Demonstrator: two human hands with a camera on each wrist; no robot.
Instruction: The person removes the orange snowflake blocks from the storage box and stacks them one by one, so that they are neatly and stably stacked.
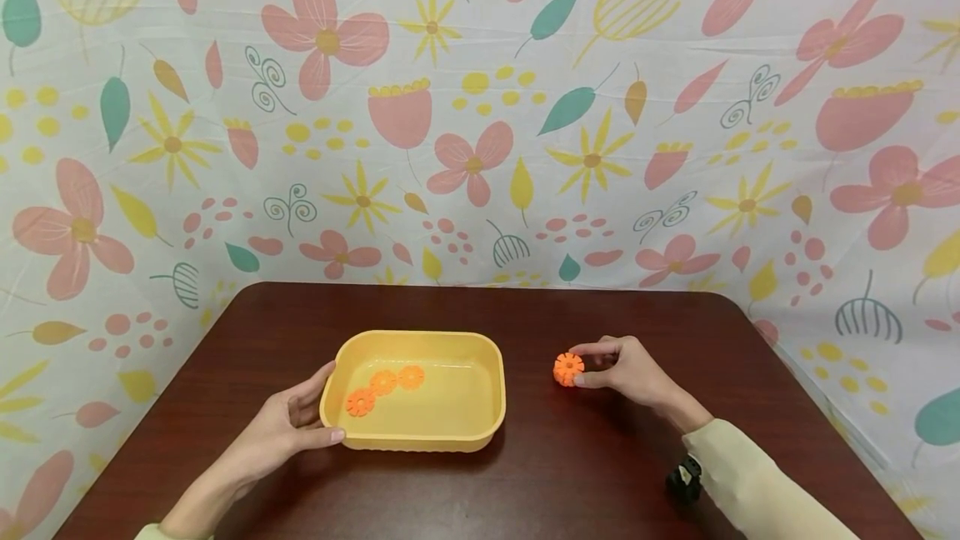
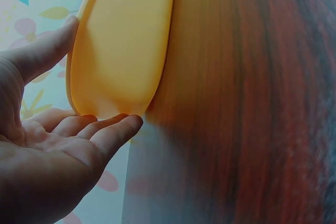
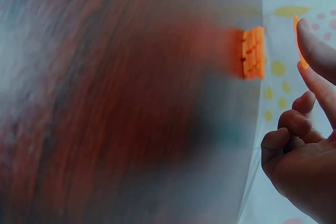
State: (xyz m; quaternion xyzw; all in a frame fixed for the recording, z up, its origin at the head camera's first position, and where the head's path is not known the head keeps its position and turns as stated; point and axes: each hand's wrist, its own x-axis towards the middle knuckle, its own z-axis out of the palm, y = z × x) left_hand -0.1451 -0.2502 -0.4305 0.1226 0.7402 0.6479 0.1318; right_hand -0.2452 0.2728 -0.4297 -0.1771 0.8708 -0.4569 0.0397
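Observation:
My left hand point(image 1: 272, 433) grips the left end of a yellow plastic tray point(image 1: 412, 443), thumb at the near corner and fingers along the outer wall. Inside the tray, toward its left side, lie several orange notched discs point(image 1: 383, 382) shaped like flowers. To the right of the tray, my right hand point(image 1: 632, 371) pinches one orange notched disc point(image 3: 300, 45) between thumb and forefinger, the other fingers curled in. Close by that disc, a short stack of similar orange discs point(image 3: 253, 53) stands on the table, with a gap between the two in the right wrist view.
The dark reddish-brown wooden table point(image 1: 420, 494) has rounded far corners. Behind it and at both sides hangs a white cloth point(image 1: 480, 48) printed with flowers and leaves. A black device point(image 1: 684, 480) is strapped at the right wrist, by a pale sleeve point(image 1: 757, 482).

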